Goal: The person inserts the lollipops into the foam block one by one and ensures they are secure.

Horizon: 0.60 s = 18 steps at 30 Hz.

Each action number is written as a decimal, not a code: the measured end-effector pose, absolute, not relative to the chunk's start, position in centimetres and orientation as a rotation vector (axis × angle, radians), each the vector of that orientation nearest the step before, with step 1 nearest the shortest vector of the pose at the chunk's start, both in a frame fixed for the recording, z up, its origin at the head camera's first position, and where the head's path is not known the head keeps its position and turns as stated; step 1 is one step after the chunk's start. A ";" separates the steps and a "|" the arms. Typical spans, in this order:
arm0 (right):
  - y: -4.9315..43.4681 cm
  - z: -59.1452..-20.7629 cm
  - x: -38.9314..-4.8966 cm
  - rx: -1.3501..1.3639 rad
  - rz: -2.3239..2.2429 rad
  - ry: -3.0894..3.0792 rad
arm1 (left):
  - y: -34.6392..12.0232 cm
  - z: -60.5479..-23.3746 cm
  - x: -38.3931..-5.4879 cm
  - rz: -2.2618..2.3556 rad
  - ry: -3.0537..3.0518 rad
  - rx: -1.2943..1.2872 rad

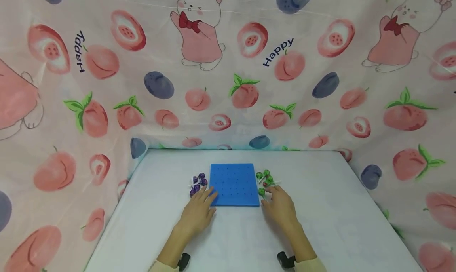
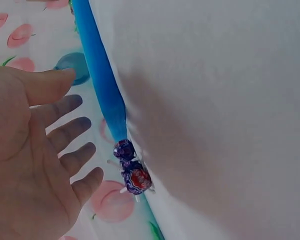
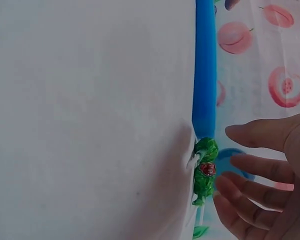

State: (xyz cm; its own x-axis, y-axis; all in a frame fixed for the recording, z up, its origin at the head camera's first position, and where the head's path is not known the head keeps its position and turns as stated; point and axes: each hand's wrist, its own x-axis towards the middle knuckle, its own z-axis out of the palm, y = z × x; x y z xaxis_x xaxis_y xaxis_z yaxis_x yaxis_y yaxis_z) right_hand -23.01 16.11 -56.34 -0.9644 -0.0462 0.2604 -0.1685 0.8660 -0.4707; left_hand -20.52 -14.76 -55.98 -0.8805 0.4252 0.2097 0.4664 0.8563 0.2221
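Note:
A blue square board (image 1: pixel 235 185) dotted with small holes lies flat on the white table. Beside its left edge is a bunch of purple-wrapped lollipops (image 1: pixel 202 176) with white sticks. Several green-wrapped lollipops (image 1: pixel 259 175) lie along the right edge. My left hand (image 1: pixel 197 210) is at the board's lower left, close to the purple lollipops; the left wrist view shows its fingers (image 2: pixel 72 132) spread and holding nothing. By the nearest green lollipop hovers my right hand (image 1: pixel 281 208), fingers relaxed and bent a little. In the right wrist view nothing is gripped between its thumb and fingers.
A fruit-and-rabbit printed curtain (image 1: pixel 221 82) hangs behind the table and down both sides. White tabletop (image 1: pixel 235 240) stretches in front of the board and out to either side. A dark strap piece (image 1: pixel 286 260) sits at each wrist.

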 end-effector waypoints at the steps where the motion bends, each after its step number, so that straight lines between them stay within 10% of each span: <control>1: 16.1 -56.3 -23.4 0.176 0.736 -2.804 | -14.7 -56.0 -20.8 -0.392 -2.889 -0.705; 18: 16.0 -56.5 -27.0 0.196 0.702 -2.963 | -13.6 -56.6 -21.2 -0.413 -2.957 -0.729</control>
